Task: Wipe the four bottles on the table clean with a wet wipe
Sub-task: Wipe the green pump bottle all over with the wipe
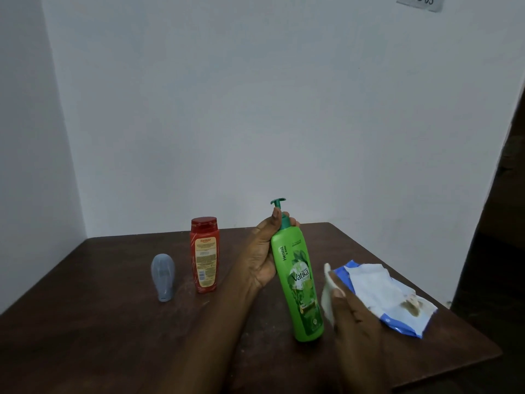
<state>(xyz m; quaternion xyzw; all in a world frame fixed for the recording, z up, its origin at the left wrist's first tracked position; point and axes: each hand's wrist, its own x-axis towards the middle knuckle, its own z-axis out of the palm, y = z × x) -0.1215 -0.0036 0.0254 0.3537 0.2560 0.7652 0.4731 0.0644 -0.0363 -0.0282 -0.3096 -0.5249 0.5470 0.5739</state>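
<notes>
Green bottle (298,280), its top held by curled fingers of the left hand (260,257), may slip if the right hand (358,322), pinching the wet wipe (326,295), rubs hard.

**Three bottles, one wipe**

The green pump bottle (298,280) leans with its top tipped left, and the left hand (264,251) grips its neck. The red bottle (204,255) stands upright to its left. Farther left, the grey bottle (162,277) stands narrow end down. Just right of it, the right hand (358,322) holds a white wet wipe (326,297).
</notes>
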